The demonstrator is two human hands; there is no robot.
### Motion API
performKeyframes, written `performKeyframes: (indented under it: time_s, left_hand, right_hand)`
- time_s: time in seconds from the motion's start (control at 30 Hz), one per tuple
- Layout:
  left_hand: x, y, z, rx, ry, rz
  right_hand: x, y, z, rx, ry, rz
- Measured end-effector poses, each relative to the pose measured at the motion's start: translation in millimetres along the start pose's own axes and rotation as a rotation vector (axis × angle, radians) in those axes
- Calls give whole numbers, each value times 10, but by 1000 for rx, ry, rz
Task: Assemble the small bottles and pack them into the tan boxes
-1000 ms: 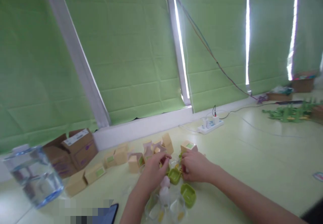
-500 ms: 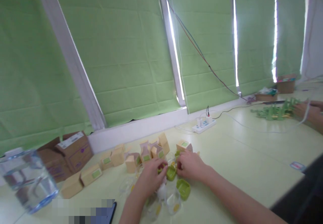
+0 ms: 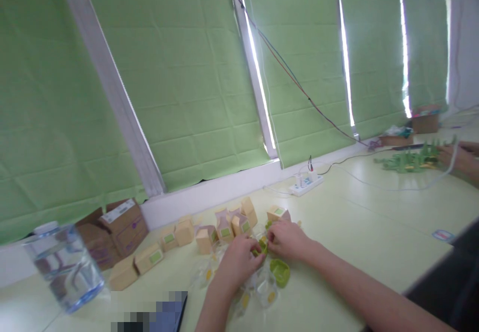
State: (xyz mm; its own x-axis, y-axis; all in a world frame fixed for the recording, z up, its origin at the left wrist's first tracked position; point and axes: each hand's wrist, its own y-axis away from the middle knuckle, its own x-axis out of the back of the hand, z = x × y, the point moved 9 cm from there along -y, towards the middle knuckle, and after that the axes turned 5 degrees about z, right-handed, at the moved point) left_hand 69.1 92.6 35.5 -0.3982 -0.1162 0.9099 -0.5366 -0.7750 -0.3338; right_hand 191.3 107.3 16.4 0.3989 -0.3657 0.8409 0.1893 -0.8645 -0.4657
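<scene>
Our left hand is half curled at a small green dish, and our right hand is bunched just beside it (honestly, we can't tell if either's gripping anything). A second green dish sits nearer us, beside some clear cups.

I worked in an office-like workroom, shown by a long table, green blinds, power strip, cardboard boxes
</scene>
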Motion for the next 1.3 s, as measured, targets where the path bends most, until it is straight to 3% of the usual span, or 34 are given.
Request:
performKeyframes:
  time_s: [0.13, 0.33, 0.6, 0.97, 1.2, 1.3]
  left_hand:
    - [20, 6, -10, 21, 2, 43]
    - [12, -30, -16, 32, -27, 78]
    - [1, -64, -19, 54, -19, 65]
    - [-3, -71, 1, -6, 134, 70]
    - [131, -136, -54, 18, 211, 217]
    - [186, -157, -140, 65, 395, 297]
  right_hand:
    - [156, -7, 171, -104, -196, 131]
    - [219, -32, 136, -16, -452, 209]
    - [77, -64, 87, 15, -728, 174]
    - [105, -22, -55, 121, -717, 128]
    - [214, -11, -78, 138, -751, 164]
    - [247, -19, -53, 125, -760, 180]
